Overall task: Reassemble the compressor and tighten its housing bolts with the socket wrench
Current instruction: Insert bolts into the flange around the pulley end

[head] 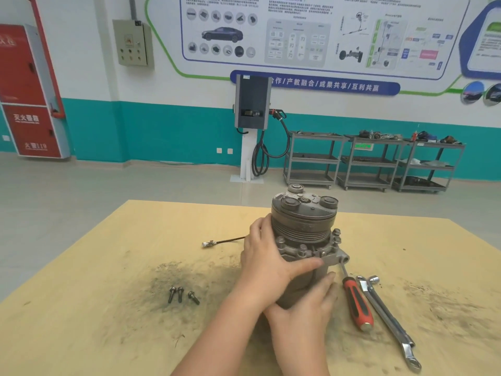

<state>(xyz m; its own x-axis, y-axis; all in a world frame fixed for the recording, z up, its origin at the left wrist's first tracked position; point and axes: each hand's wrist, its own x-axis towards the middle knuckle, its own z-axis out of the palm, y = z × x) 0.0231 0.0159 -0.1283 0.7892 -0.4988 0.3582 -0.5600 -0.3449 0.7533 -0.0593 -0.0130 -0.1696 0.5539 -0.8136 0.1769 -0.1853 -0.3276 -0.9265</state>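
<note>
The grey metal compressor stands upright in the middle of the wooden table, pulley end up. Bolts sit in its flange. My left hand wraps around its left side, thumb across the flange. My right hand grips the lower housing from the front. Three loose bolts lie on a dark grease stain to the left. A chrome socket wrench lies to the right of the compressor, untouched.
A red-handled screwdriver lies between the compressor and the wrench. A black wire with a white connector trails left from the compressor. Beyond the table stand a charging post and grey shelf carts.
</note>
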